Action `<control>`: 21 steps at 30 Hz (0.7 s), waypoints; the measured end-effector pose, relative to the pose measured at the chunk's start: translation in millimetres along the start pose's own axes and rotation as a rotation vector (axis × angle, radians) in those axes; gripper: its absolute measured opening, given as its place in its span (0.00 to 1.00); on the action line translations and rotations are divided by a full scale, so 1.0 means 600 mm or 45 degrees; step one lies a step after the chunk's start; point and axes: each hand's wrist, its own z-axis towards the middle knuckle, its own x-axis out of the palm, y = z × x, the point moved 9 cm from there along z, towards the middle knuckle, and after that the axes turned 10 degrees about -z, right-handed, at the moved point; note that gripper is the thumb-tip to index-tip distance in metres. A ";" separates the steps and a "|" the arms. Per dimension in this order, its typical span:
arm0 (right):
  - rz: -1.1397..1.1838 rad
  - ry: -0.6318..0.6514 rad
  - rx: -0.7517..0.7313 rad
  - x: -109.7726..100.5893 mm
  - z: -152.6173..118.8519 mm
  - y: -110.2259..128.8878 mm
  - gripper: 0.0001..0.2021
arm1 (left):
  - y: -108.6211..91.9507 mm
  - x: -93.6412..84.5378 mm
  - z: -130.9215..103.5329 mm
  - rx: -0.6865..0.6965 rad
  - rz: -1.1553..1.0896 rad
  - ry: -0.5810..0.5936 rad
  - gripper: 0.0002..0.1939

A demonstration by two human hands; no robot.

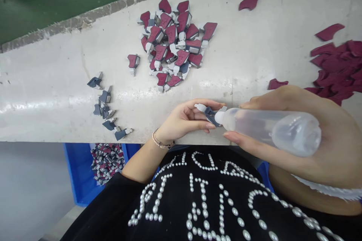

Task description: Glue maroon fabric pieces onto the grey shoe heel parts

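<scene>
Between the thumb and fingers of my left hand (185, 119) is a small blue-grey plastic part (210, 115) with light grey ends. My right hand (333, 135) wraps round a translucent squeeze bottle (254, 124), tipped on its side. Its white nozzle (220, 117) points left and meets the part, or lies just over it; I cannot tell if they touch. Some clear or whitish content shows near the bottle's base. Left of my left hand, several similar blue-grey parts (105, 112) lie in a loose row along the table.
A heap of assembled maroon-and-grey parts (171, 41) lies on the white table (51, 94), with one part (132, 62) apart from it. Loose maroon pieces (339, 66) are piled at the right, several more at the upper right. Below the table edge, a blue bin (72, 173) holds many small parts.
</scene>
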 end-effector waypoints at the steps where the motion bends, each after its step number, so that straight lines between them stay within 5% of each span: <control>1: 0.006 0.013 -0.005 0.000 0.001 0.000 0.16 | 0.000 0.000 0.000 -0.001 0.006 -0.002 0.23; 12: 0.008 0.113 0.050 0.004 -0.012 -0.008 0.15 | -0.007 -0.003 -0.003 0.053 0.103 -0.011 0.22; 21: -0.042 0.118 -0.091 -0.013 -0.018 -0.005 0.13 | -0.006 0.000 -0.002 0.106 0.077 0.054 0.23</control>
